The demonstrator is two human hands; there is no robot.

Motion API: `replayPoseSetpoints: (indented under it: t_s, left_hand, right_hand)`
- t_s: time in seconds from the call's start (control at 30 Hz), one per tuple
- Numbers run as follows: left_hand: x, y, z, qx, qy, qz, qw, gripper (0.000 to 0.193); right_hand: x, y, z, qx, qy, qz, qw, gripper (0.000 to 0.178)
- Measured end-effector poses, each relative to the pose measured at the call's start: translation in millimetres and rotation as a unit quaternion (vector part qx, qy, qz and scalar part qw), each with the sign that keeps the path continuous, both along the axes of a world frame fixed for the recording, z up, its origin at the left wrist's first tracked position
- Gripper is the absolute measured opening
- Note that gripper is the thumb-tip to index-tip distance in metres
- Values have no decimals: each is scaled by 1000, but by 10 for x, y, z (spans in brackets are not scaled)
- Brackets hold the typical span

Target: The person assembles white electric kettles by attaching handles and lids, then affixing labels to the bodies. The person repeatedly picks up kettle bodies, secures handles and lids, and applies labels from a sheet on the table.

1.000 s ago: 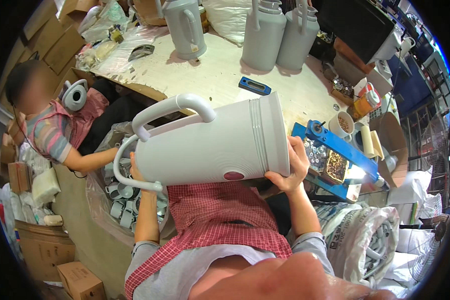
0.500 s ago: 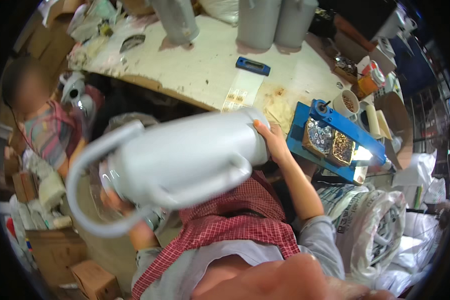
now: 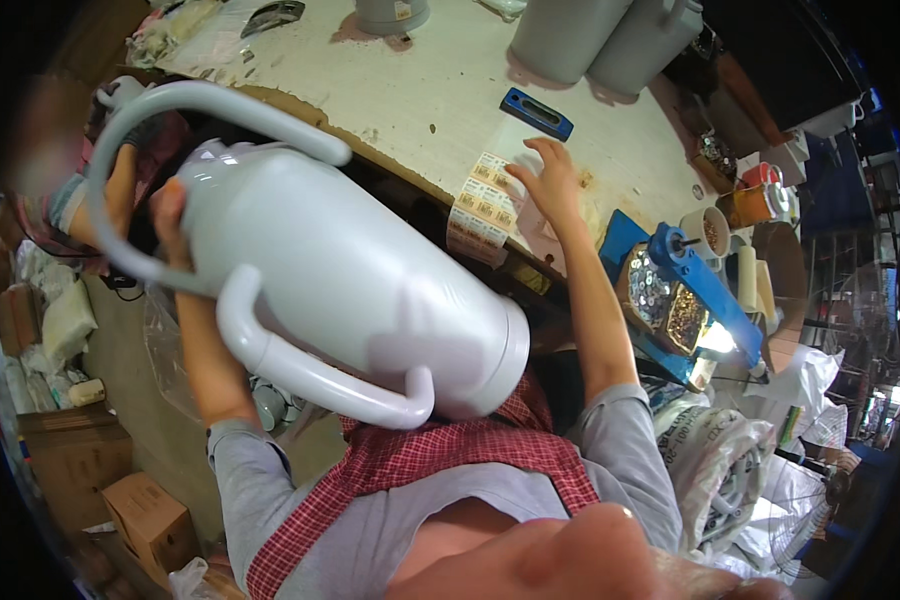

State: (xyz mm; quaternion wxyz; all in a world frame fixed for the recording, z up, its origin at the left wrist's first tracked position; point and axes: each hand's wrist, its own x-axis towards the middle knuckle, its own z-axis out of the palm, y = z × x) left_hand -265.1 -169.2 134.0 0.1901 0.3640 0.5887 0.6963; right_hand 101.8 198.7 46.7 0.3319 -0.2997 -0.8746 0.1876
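Observation:
A large grey jug [image 3: 340, 260] with a side handle and a big loop handle lies tilted across my lap. Its base points to the lower right, its top to the upper left. My left hand [image 3: 168, 215] is wrapped around the side of its top end, with most of the fingers hidden. Free of the jug, my right hand [image 3: 553, 185] has its fingers spread over the table's near edge. Beside these fingers, a sheet of printed labels [image 3: 485, 205] hangs partly over that edge. Just beyond lies a blue tool with a slot [image 3: 537, 113].
More grey jugs [image 3: 570, 40] stand on the white table [image 3: 400, 90]. A blue clamp-like fixture [image 3: 705, 290], trays of small metal parts [image 3: 650, 280] and a cup [image 3: 707, 232] are at right. Another person's arm [image 3: 120, 190] is at far left, above cardboard boxes [image 3: 150, 520].
My right hand has let go of the jug's base and moved up to the labels. The jug's top end has swung up and its base down, still in my left hand. The view has shifted.

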Motion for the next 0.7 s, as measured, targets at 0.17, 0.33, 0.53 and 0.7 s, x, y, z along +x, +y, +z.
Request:
replayPoseSetpoints:
  t_s: [0.17,0.33,0.53,0.7]
  left_hand:
    - [456,1006,-322,-107,45,-147,982,31]
    - [699,1367,-516,-120,-64,-183,974,35]
    - [915,1428,-692,-120,-171,-195,958,30]
    - [927,1328,-704,-113,-159,-224,955,29]
  right_hand:
    - [-100,231,-633,-64,-6,-97,993,31]
    - [-185,20,-570,-59,88,-72,992,20]
    - [-192,34,-610,-81,121,-86,986,17]
    - [-185,136,-721,-4,105,-67,992,9]
